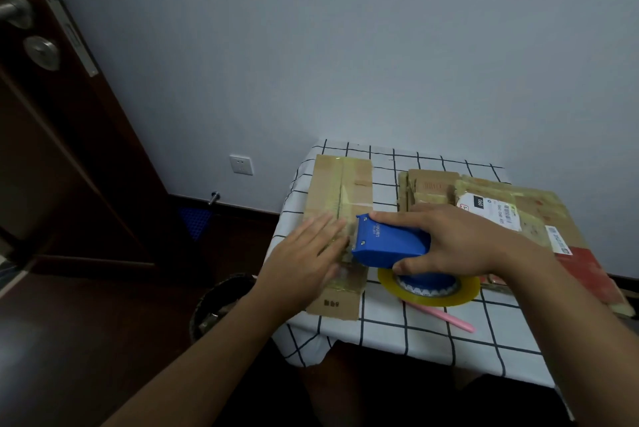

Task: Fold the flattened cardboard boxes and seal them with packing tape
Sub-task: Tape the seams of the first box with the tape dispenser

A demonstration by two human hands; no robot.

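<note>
**Hands at the taped box, left side of tabletop**

Left hand (307,254): fingers straight and together, pressed flat on the cardboard box (340,205), which lies along the tabletop's (387,326) left edge.
Right hand (449,240): fingers and thumb curled round the blue tape dispenser (390,247), its front edge on the box seam beside the left fingertips.
Flattened boxes (518,216): stacked toward the right edge.
Pink pen (446,317): near the front edge.

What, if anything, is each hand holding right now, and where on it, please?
The right hand grips the blue tape dispenser by its rear body. The left hand holds nothing, pressing flat on the cardboard box.
</note>
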